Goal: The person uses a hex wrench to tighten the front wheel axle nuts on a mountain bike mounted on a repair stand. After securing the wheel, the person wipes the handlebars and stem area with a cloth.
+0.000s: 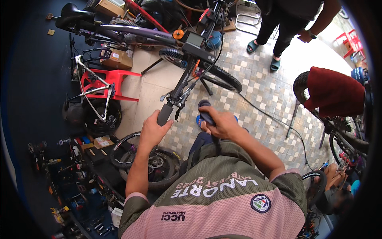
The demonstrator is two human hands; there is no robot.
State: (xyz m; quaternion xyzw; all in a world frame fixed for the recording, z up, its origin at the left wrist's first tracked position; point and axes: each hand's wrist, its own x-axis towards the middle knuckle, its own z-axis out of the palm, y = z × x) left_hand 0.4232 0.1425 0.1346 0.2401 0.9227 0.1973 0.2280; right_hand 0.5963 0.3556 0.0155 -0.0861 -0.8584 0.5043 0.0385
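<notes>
My left hand [151, 129] is closed round the end of a dark grey handlebar grip [164, 114]. The grip sits on the handlebar [184, 77] of a bicycle with a purple frame [137, 31]. Just beyond the grip are a brake lever [178, 112] and cables. In front of my waist, my right hand [226, 124] is closed on a dark grey, rounded piece [205, 110] with a looped or hollow-looking end; its kind I cannot make out. That piece is apart from the handlebar. A small display [195, 40] is fixed at the middle of the bar.
A red plastic stool [123, 83] and a bare silver frame [93, 75] stand at left. Loose wheels [159, 167] lie near my left side, beside many tools [79, 191]. Another person [284, 24] stands ahead. A red cloth [334, 91] drapes a bike at right; a cable [274, 117] crosses the floor.
</notes>
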